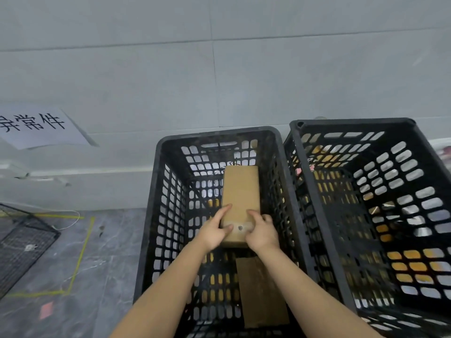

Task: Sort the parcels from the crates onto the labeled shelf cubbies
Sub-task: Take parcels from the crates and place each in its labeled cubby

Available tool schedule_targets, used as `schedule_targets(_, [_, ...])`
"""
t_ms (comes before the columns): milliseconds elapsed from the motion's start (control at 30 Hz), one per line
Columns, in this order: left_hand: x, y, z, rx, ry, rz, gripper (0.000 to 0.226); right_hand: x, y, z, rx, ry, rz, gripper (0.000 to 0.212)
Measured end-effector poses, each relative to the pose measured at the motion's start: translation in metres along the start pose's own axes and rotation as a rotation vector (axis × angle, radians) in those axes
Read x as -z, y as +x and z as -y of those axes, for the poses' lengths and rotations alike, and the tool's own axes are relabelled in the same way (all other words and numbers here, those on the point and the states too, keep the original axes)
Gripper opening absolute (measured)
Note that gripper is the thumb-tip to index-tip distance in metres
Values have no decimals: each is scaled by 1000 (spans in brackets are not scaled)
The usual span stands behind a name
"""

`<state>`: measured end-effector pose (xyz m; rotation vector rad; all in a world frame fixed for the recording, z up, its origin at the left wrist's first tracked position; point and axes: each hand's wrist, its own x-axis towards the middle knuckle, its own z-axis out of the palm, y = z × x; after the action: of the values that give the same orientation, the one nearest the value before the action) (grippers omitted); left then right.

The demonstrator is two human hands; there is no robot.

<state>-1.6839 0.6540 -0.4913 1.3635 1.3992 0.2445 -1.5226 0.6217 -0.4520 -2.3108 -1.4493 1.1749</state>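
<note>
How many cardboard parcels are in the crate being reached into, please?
2. The held parcel is gripped by the left hand and right hand; the second parcel lies on the crate floor nearer the camera. Others may be hidden.

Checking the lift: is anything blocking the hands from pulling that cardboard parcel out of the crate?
Nothing visible. The left hand and right hand grip the near end of the brown cardboard parcel, and the black plastic crate is open above it. Shelf cubbies are not in view.

Two crates [159,167] [351,121], two parcels [240,191] [263,293].
</note>
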Motion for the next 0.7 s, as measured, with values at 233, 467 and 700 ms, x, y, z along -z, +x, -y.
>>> schedule_targets(233, [10,-36,-9,-92,-251,-176,55,8,-30,23,170,88,-44,57])
schedule_targets(467, [8,-74,-40,-226,-212,-294,51,37,-63,35,344,120,-145,55])
schedule_targets(700, [1,-113,-90,-380,-84,-503,51,90,-95,31,608,88,-254,54])
